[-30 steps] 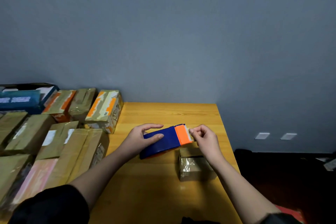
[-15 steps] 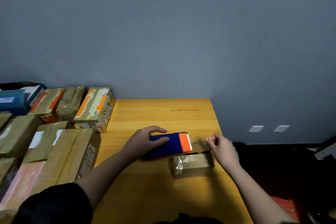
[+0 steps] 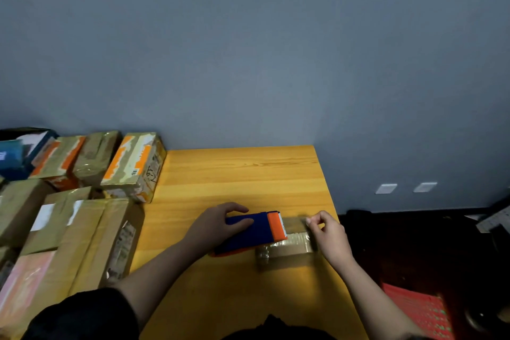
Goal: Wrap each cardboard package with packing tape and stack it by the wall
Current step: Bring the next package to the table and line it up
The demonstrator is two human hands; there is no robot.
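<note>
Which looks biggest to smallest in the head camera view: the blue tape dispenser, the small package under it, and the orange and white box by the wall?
1. Orange and white box, clearly largest.
2. Blue tape dispenser.
3. Small package, partly hidden under the dispenser, so its rank is unsure.

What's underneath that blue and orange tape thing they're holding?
Under the tape dispenser, its orange end overlaps a small taped cardboard package on the wooden table. The left hand covers its rear; the tape roll inside is hidden.

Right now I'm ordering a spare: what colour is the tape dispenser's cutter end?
Orange, on the blue plastic tape dispenser; head view shows it best.
</note>
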